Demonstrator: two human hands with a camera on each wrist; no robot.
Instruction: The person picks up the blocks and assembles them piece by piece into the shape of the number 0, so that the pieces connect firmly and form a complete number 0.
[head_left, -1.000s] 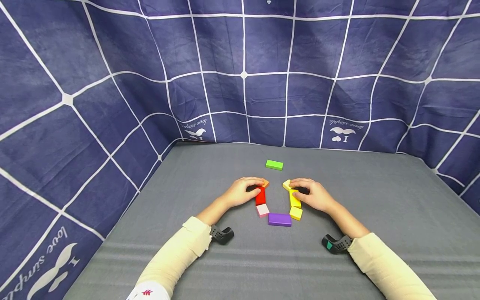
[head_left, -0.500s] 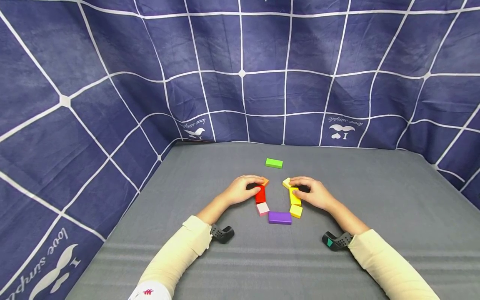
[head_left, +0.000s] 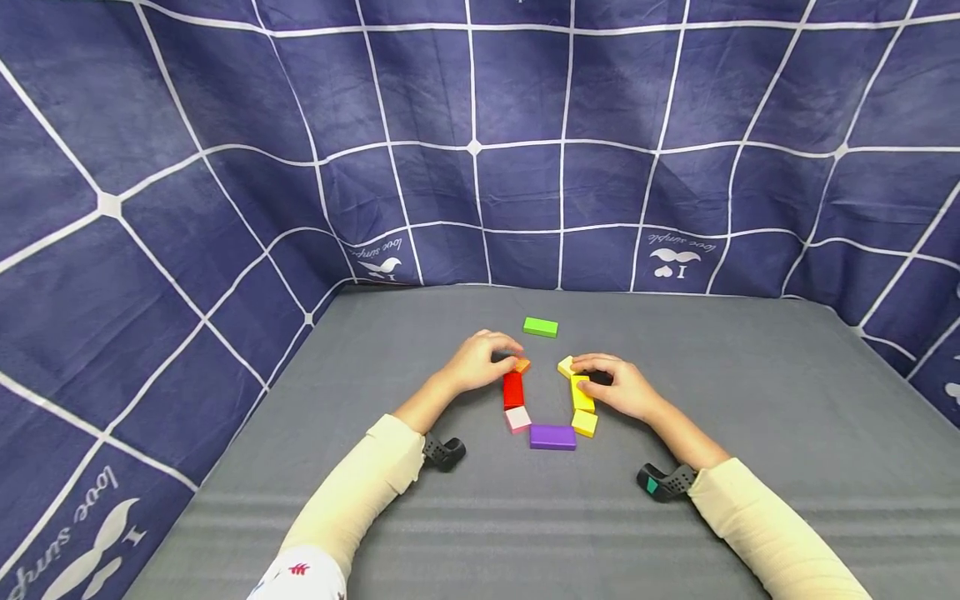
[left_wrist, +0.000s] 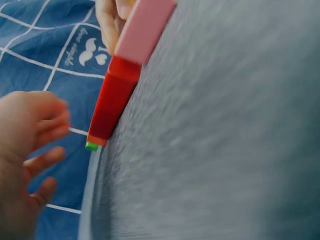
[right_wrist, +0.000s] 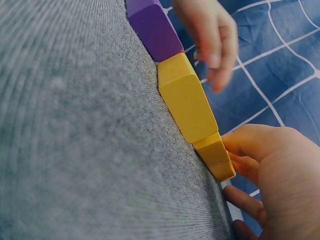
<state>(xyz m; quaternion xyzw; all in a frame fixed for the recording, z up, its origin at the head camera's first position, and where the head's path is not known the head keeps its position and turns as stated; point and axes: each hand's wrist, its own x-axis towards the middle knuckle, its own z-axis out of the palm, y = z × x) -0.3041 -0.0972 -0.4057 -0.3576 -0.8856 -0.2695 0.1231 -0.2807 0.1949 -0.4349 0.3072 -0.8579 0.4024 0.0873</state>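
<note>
Building blocks form a U on the grey surface. Its left side has an orange block, a red block and a pink block. A purple block closes the near end. On the right are a small yellow block, a long yellow block and a pale yellow block. My left hand is raised beside the orange block, its fingers loose and apart in the left wrist view. My right hand rests its thumb at the long yellow block, fingertips at the pale yellow one.
Beyond the U's open far end lies a green block. Behind the grey tabletop hangs a blue cloth with white grid lines, which also runs down the left side. Each wrist wears a black band.
My left hand has lifted off the red and orange blocks and moved slightly away, toward the far side. My right hand stays at the yellow blocks. The head view has shifted slightly.
</note>
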